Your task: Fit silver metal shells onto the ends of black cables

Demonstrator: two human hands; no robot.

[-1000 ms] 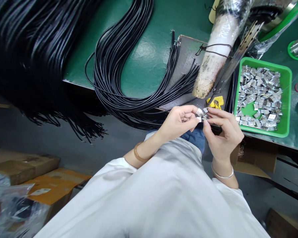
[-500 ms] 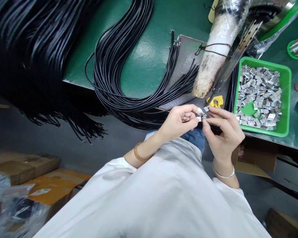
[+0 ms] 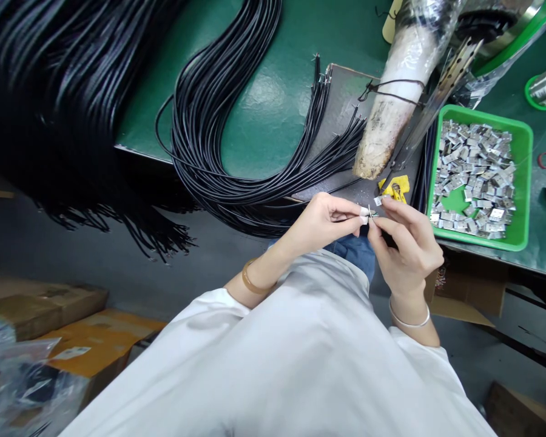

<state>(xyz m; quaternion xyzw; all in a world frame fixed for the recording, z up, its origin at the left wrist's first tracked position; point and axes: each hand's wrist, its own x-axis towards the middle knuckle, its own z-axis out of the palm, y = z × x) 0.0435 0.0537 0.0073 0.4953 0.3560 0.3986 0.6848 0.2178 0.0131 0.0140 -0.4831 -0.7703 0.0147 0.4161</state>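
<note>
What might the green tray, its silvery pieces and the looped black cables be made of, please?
Green tray: probably smooth moulded plastic, given its even colour and rounded corners. Silvery pieces: apparently bright metal, as flat faces glint. Black cables: likely satin plastic or rubber sheathing, with soft highlights along their curves.

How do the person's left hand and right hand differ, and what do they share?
The left hand has white coverings at the ends of its fingers; the right hand shows none. The left hand's wrist wears a brown bangle, the right hand's a silver bangle. The right hand has a small metal piece at its fingers; the left hand shows none. Both have fingers at some thin wires.
</note>
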